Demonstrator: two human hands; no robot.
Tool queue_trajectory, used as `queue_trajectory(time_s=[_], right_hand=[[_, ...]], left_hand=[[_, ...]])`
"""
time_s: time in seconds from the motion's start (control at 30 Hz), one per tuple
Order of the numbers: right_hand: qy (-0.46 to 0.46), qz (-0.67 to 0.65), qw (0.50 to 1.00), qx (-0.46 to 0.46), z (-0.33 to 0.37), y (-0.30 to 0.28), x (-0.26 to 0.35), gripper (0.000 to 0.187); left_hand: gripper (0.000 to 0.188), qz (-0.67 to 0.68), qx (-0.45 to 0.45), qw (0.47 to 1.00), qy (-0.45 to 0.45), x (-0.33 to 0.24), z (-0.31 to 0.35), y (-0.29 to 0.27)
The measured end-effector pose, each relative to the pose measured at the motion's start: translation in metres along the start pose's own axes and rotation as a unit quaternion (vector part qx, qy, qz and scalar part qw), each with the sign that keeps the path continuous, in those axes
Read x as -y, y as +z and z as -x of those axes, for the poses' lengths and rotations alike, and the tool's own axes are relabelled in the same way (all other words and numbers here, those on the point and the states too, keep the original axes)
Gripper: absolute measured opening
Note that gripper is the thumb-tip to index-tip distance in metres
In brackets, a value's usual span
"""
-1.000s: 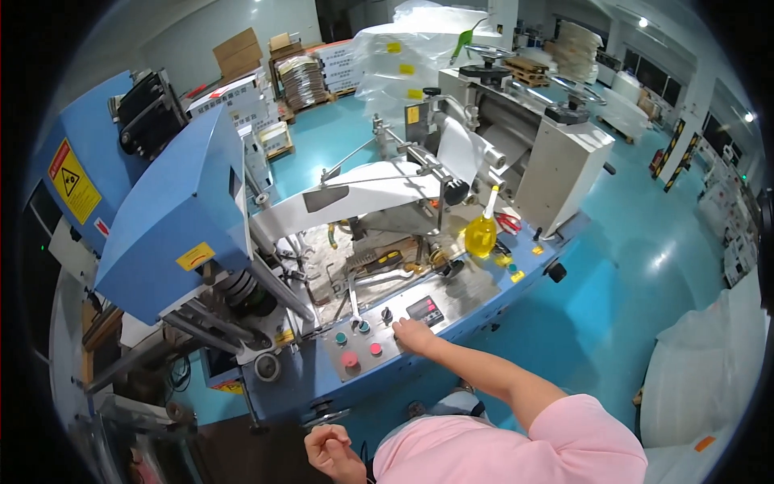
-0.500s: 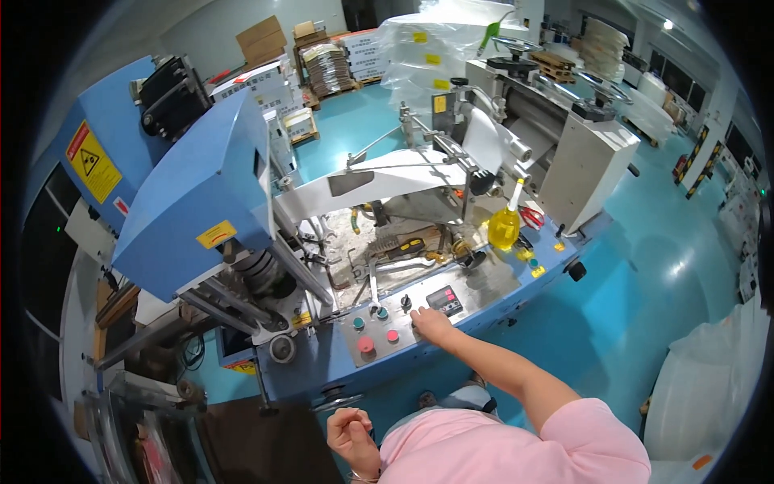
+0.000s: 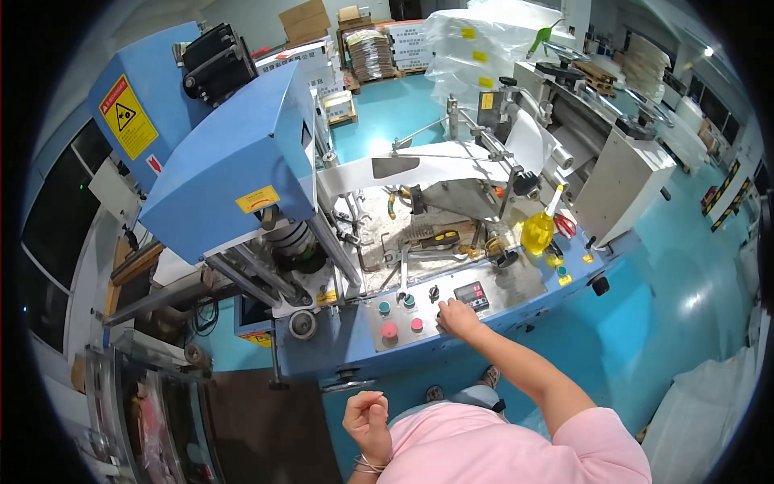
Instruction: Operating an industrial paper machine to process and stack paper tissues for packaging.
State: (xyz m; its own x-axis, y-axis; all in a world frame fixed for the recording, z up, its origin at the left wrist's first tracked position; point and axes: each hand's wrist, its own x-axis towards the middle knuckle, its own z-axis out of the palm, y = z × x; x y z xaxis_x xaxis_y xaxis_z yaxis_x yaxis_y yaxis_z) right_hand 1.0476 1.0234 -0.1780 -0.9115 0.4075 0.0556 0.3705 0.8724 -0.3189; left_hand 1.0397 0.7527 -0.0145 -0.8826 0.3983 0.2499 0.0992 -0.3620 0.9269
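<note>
My right hand (image 3: 457, 319) reaches onto the metal control panel (image 3: 400, 315) of a blue machine. Its fingers are pinched together at the panel surface, between a black rotary switch (image 3: 434, 293) and a small display with red figures (image 3: 472, 296). Whatever sits under the fingertips is hidden by the hand. To the left on the panel are two green buttons (image 3: 409, 301) and two red buttons (image 3: 389, 330). My left hand (image 3: 368, 423) hangs in front of my body, fingers curled in with nothing visible in them, apart from the machine.
Behind the panel lie a wrench (image 3: 404, 274), a yellow-black screwdriver (image 3: 441, 239) and other tools. A yellow spray bottle (image 3: 536, 234) stands at right beside red-handled pliers (image 3: 567, 227). A white web (image 3: 451, 152) spans the machine. The blue housing (image 3: 218, 165) rises at left.
The view has shifted, so the machine sits farther right and slightly higher in the picture. My right hand stays at the same spot on the panel; my left remains curled.
</note>
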Motion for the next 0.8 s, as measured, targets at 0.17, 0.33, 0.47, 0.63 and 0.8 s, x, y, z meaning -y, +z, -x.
queue_trajectory(time_s=[0.17,0.33,0.47,0.63,0.8], right_hand=[[0.013,-0.006,1.0,-0.001,0.003,-0.001,-0.002,0.028],[0.033,-0.043,0.998,0.008,0.004,-0.004,-0.006,0.029],[0.05,-0.103,0.993,-0.012,0.005,-0.012,-0.015,0.032],[0.082,-0.119,0.982,-0.124,-0.001,-0.027,-0.042,0.03],[0.114,-0.101,0.947,-0.282,-0.009,-0.051,-0.071,0.034]], left_hand=[[0.027,0.0,-0.001,1.0,0.003,-0.003,0.001,0.001],[0.026,-0.017,0.024,1.0,0.003,-0.001,-0.001,0.001],[0.026,-0.027,0.028,0.999,0.003,-0.002,-0.002,0.003],[0.026,-0.028,0.021,0.999,0.003,-0.002,0.001,0.001],[0.025,-0.042,0.014,0.999,0.014,-0.002,0.001,-0.002]])
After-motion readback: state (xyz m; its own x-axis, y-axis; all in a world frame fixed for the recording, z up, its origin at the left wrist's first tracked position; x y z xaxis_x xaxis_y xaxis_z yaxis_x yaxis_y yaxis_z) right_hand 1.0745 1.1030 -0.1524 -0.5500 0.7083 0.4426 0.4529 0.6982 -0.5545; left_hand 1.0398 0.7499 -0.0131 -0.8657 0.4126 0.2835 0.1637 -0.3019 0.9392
